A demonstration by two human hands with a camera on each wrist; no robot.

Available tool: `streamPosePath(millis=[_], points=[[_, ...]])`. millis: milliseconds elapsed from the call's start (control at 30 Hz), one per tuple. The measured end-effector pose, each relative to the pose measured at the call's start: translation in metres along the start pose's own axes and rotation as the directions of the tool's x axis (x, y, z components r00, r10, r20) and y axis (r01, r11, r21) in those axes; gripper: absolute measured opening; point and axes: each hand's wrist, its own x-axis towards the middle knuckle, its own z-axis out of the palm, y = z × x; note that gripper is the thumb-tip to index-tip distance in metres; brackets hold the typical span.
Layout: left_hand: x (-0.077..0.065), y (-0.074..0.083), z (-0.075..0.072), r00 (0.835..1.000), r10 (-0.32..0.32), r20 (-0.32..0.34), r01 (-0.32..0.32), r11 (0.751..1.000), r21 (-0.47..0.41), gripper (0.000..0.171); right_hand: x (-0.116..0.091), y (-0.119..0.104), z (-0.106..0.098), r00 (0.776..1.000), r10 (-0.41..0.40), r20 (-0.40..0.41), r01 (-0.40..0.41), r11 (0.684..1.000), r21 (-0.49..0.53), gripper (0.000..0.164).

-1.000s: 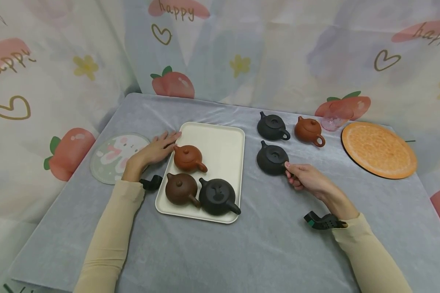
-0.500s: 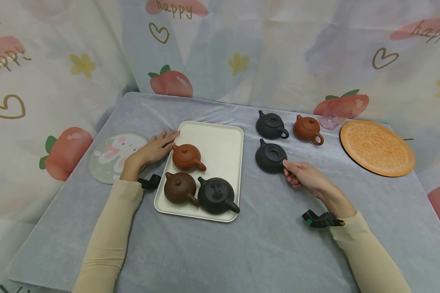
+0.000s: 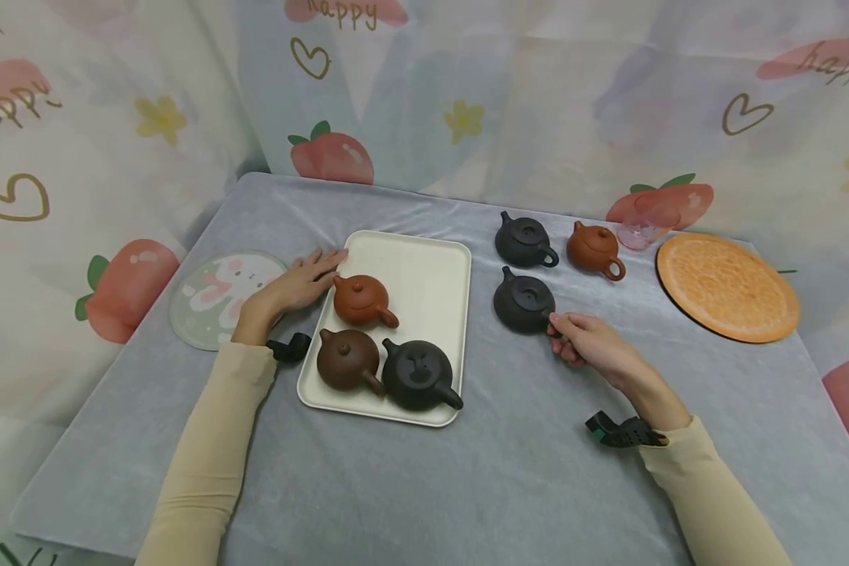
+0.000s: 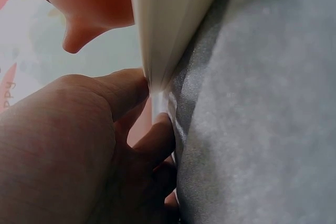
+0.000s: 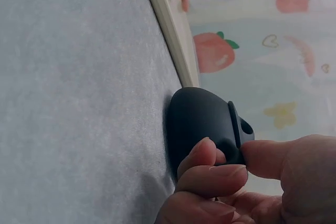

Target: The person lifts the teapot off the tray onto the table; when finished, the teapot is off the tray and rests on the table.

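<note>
My right hand [image 3: 590, 346] pinches the handle of a black teapot [image 3: 522, 303] between thumb and curled fingers. In the right wrist view the black teapot [image 5: 202, 121] sits upright on the grey cloth, its lid on. My left hand [image 3: 293, 289] lies along the left edge of a cream tray [image 3: 417, 259], fingers stretched toward its far corner; the left wrist view has the fingertips at the tray's rim [image 4: 157, 35]. On the tray stand a reddish-orange teapot [image 3: 359, 300], a dark brown teapot [image 3: 347, 359] and a larger black teapot [image 3: 417, 375].
Behind the gripped teapot is another black teapot [image 3: 523, 241], with an orange-brown teapot [image 3: 592, 248] to its right. A pink clear cup [image 3: 637, 233] and a round orange mat [image 3: 727, 287] lie farther right. A rabbit-print mat [image 3: 212, 295] is left of the tray.
</note>
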Motion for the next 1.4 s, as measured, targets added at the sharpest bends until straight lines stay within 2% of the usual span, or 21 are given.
streamPosePath(millis=[300, 533, 833, 1400], points=[[-0.002, 0.0, -0.001, 1.0, 0.0, -0.003, 0.0, 1.0, -0.008, 0.057, -0.005, 0.004, -0.001, 0.998, -0.057, -0.009, 0.057, 0.998, 0.015, 0.048], [0.0, -0.003, 0.0, 1.0, 0.03, 0.008, -0.03, 0.999, 0.013, 0.057, -0.007, 0.009, -0.001, 0.992, -0.115, -0.048, 0.117, 0.993, 0.023, 0.046], [0.002, -0.004, 0.001, 1.0, 0.02, 0.01, -0.02, 1.0, 0.007, 0.058, -0.011, 0.011, -0.002, 0.994, -0.088, -0.065, 0.093, 0.993, 0.071, 0.046], [0.001, -0.004, 0.0, 1.0, 0.013, 0.011, -0.013, 1.0, 0.008, 0.058, -0.019, 0.011, -0.008, 0.984, -0.08, -0.157, 0.087, 0.996, 0.037, 0.044]])
